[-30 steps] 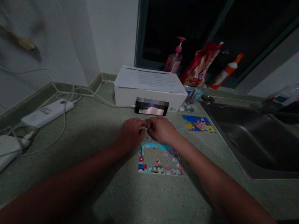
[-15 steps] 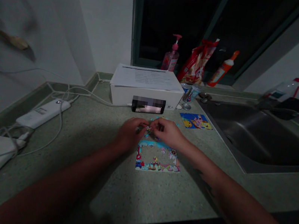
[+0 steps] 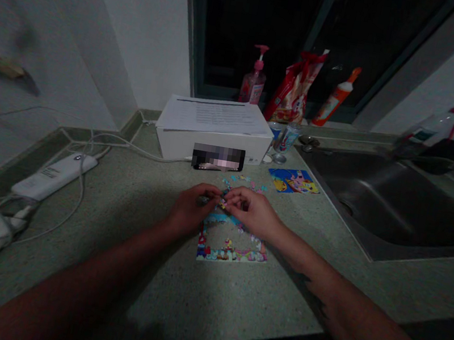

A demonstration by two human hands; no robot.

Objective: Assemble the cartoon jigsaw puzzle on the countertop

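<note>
My left hand and my right hand meet above the top edge of a partly built jigsaw puzzle, which lies flat on the speckled stone countertop. Their fingertips pinch a small colourful jigsaw piece. The puzzle's border is assembled around a bare middle, and my hands hide part of its top edge. Several loose pieces lie just beyond my fingers. A cartoon picture card sits to the right of them.
A phone leans on a white box topped with papers. Behind stand a pink soap pump, a red snack bag, an orange bottle and a can. A steel sink lies right; power banks and cables lie left.
The whole view has drifted left and slightly up. My hands have stayed together at the puzzle's top edge, with the small piece still between my fingertips and the loose pieces showing more plainly beyond them.
</note>
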